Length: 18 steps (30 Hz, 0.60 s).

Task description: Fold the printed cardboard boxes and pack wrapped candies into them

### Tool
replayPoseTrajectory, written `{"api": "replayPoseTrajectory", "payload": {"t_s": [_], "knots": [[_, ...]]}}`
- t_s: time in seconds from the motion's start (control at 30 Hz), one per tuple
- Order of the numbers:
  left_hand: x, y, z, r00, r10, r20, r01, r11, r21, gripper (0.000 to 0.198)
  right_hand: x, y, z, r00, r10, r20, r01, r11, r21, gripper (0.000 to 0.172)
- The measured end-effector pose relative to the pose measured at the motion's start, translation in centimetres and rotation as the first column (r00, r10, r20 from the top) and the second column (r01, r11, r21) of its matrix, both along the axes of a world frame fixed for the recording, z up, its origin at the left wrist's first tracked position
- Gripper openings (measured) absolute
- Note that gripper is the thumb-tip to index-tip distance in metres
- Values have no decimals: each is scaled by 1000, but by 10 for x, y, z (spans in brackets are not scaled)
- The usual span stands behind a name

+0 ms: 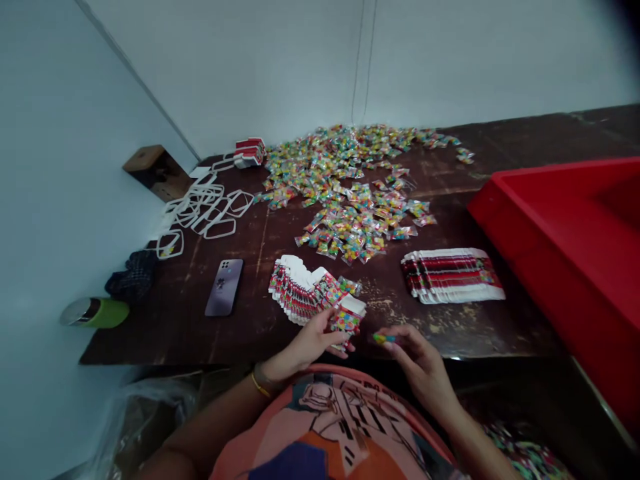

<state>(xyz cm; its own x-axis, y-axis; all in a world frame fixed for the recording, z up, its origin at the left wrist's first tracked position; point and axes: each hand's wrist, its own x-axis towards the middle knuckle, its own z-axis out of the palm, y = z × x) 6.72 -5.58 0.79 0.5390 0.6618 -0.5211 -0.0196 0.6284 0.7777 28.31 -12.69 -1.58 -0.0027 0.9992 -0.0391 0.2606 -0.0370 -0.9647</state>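
Observation:
My left hand (320, 337) is closed around a small printed box (346, 321) with a red, colourful front and a white flap at its top. Between the fingertips of my right hand (417, 357) is a small candy packet (384, 339), just right of the box and apart from it. Behind my left hand lies a fanned stack of flat printed boxes (297, 287). Another candy packet (350, 286) rests at that stack's right end. Farther back, a wide heap of clear candy packets (345, 193) is spread over the brown table (265, 333).
A row of flat boxes (453, 275) lies at right, beside a large red tray (555, 220). At left are a phone (224, 288), a green bottle (100, 312), dark cloth (133, 275), white frame-like bands (220, 229), a brown box (156, 170) and a red-white stack (249, 153).

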Motion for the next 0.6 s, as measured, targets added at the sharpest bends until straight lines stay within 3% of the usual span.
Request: {"api": "replayPoseTrajectory", "payload": {"t_s": [0.1,0.2,0.3,0.43,0.57,0.6], "knots": [[6,-6,1,985,-170,-36,173,982,76,44,-3,34,35,981,142,130,-160,977,144,15],[4,-11,3,977,-211,-31,214,971,104,39,-1,60,50,920,136,367,-231,945,231,13],[1,-13,4,984,-174,-27,176,980,96,43,-6,69,50,867,128,482,-279,926,255,10],[-1,-13,5,985,-162,-62,168,979,116,46,-23,59,42,832,168,528,-364,884,293,15],[-2,-13,6,988,-147,-45,154,954,258,47,-34,34,30,883,266,387,-374,896,238,27],[-3,-13,5,991,-128,-46,135,955,263,47,-35,27,26,918,248,309,-328,914,240,27]]}}
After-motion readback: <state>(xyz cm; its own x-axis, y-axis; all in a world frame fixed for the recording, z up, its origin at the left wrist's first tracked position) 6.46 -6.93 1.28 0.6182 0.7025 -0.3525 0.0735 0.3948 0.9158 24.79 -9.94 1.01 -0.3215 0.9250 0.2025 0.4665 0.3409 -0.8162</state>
